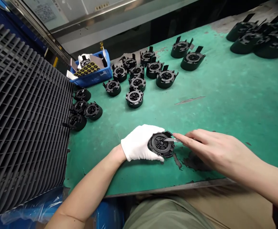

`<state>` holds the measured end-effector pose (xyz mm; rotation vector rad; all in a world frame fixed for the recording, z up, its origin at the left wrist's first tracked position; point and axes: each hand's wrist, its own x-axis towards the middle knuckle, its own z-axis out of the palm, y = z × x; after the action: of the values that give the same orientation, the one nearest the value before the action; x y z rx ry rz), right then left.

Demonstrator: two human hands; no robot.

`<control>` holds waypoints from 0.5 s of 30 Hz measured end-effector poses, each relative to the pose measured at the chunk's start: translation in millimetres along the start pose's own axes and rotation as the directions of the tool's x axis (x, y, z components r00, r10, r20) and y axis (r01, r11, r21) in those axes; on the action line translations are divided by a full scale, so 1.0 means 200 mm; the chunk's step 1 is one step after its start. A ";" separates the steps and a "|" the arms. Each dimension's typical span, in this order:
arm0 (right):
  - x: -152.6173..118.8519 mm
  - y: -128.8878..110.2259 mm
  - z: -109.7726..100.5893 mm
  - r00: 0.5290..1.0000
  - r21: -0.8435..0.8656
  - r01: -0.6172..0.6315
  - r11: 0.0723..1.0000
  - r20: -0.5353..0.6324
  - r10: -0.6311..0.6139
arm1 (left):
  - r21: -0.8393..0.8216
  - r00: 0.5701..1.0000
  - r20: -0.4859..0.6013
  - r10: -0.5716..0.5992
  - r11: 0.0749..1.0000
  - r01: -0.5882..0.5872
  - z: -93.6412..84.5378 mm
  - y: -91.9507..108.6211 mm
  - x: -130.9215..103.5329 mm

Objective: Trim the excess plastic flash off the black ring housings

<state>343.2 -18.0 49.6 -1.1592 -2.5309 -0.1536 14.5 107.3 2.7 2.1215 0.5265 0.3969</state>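
Near the front edge of the green table, my left hand (142, 143), in a white glove, is wrapped round the left side of a round black part (161, 143). The part's ribbed face is turned up toward me. My bare right hand (201, 144) is closed on a small knife (173, 140), with the forefinger stretched along it. The blade's tip lies over the part's face, right of its centre; whether it touches is too small to tell. The knife's handle is mostly hidden in my right hand.
Several similar black parts (134, 98) stand on the green table (212, 117), in groups at the left, centre back and far right. A blue bin (93, 78) with round yellow-and-black stickers sits at the back left. Stacked grey grid trays (26, 114) rise along the left side.
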 end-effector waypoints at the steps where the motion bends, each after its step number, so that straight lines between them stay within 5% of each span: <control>1: 0.02 0.00 0.00 1.000 -0.006 0.007 1.000 -0.008 -0.007 | 0.003 1.000 0.004 0.001 1.000 -0.001 0.00 0.00 0.00; 15: 0.07 0.01 -0.03 0.997 -0.007 0.073 0.997 0.005 -0.073 | -0.006 1.000 -0.006 0.008 1.000 -0.008 0.00 0.02 0.01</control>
<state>337.7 -7.2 59.8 -1.0718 -2.5805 -0.1786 15.9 106.5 6.0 2.1177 0.5197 0.4085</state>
